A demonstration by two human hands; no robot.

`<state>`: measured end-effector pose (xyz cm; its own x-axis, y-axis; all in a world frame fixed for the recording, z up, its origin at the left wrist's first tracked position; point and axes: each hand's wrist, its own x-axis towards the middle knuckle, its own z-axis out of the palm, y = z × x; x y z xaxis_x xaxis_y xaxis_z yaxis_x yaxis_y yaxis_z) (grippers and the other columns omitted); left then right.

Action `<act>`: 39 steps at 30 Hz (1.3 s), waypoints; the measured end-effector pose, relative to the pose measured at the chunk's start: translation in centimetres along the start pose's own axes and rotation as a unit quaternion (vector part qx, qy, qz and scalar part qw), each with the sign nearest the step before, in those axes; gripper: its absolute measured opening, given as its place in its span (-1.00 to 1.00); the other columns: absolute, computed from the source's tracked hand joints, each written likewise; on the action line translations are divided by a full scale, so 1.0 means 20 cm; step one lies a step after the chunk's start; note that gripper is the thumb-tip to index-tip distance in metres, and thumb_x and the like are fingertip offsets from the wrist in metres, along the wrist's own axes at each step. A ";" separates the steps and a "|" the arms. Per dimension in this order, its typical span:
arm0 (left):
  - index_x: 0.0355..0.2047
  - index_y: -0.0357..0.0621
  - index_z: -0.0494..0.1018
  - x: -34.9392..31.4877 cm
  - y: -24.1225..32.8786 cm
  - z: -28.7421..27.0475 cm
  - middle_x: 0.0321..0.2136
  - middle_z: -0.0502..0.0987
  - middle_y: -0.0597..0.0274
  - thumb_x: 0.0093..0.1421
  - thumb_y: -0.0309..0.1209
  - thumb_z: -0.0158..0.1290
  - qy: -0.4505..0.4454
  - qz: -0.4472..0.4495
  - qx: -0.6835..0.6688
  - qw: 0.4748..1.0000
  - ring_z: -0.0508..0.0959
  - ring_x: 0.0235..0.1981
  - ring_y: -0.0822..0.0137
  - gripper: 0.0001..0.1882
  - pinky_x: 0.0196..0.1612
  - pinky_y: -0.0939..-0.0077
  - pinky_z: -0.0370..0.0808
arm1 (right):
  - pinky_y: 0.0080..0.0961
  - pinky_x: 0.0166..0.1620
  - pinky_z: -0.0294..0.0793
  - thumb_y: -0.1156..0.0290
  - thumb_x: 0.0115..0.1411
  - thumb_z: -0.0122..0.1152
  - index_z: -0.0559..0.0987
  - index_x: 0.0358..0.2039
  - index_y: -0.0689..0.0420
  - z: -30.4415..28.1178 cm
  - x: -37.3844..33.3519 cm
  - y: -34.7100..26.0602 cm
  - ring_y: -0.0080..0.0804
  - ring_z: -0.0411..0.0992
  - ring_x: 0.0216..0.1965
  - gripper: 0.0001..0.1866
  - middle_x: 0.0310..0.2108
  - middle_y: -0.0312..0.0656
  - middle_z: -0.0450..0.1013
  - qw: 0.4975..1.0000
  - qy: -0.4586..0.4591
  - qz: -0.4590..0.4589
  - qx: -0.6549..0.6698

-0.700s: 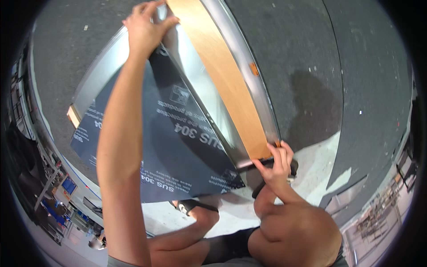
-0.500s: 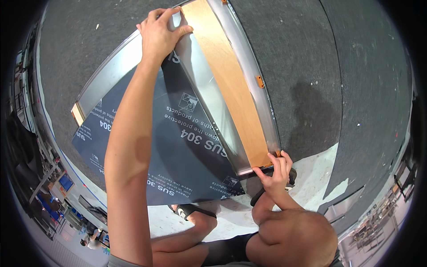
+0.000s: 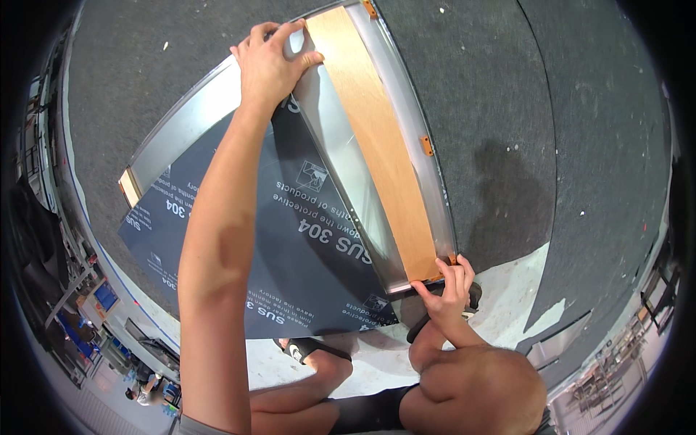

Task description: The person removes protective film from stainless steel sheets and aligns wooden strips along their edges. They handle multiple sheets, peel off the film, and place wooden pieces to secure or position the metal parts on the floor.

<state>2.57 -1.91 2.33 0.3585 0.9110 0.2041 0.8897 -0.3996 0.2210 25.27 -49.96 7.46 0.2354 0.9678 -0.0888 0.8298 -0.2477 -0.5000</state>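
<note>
A shallow silver metal panel (image 3: 185, 105) with raised rims lies tilted on the dark floor covering. Along its right side runs a light wooden strip (image 3: 377, 145). My left hand (image 3: 270, 69) is closed over the panel's far rim, its thumb and index fingertip by the strip's left edge. At the strip's near end my right hand (image 3: 451, 290) is closed, thumb at one corner and fingers at the other. A sheet in dark blue printed film (image 3: 290, 239) overlaps the panel, partly hidden under my left forearm. Orange-brown brackets (image 3: 426, 146) sit along the right rim.
Dark grey matting (image 3: 493, 87) spreads around the panel, with a seam at the right. My feet in black sandals (image 3: 322, 346) stand close to the near edge on pale floor. A small pale wooden block (image 3: 129, 187) is at the panel's left corner.
The panel, strip and floor marks sit slightly lower in the picture, as the view has shifted a little. Both hands keep the same places on the panel and strip.
</note>
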 end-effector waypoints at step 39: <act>0.28 0.41 0.57 0.01 0.08 -0.08 0.30 0.40 0.10 -0.02 0.09 0.51 -0.088 -0.107 -0.078 0.987 0.27 0.40 -0.21 -0.20 0.50 -0.60 -0.07 | 0.09 0.32 0.35 0.12 0.11 0.64 0.63 0.16 0.21 -0.11 0.07 -0.10 0.25 0.37 0.21 -0.32 0.01 0.07 0.51 0.999 0.013 -0.003 0.029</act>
<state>3.56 -2.51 4.23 0.2227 0.9744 -0.0300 0.9013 -0.1940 0.3874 25.10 -48.20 10.29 0.2447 0.9675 -0.0640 0.8003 -0.2388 -0.5500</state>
